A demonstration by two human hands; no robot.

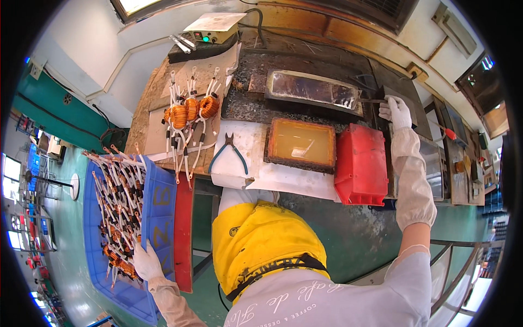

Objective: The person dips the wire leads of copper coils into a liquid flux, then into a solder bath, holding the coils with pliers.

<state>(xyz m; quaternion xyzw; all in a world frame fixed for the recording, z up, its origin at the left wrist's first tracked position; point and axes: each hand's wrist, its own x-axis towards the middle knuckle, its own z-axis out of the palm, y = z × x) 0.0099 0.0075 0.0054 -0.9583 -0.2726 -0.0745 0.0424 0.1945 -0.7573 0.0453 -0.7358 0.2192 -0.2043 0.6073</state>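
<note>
My right hand (396, 112), in a white glove, is closed on a thin flat metal strip (372, 100) at the right end of a long solder pot (315, 90) with a shiny metal surface. At the lower left, my gloved left hand (146, 262) is at the side of a blue crate (161, 218). Its fingers look extended beside the coils, and I see nothing held in them. Copper-wound coils with white-sleeved leads (117, 201) fill the crate. Several more copper coils (190, 110) lie on the bench's left part.
An amber liquid tray (301, 144) sits in front of the pot, between cutting pliers (229, 153) and a red plastic bin (361, 163). White paper (272, 182) covers the bench's front edge. A control box (213, 34) with a green light stands at the back left.
</note>
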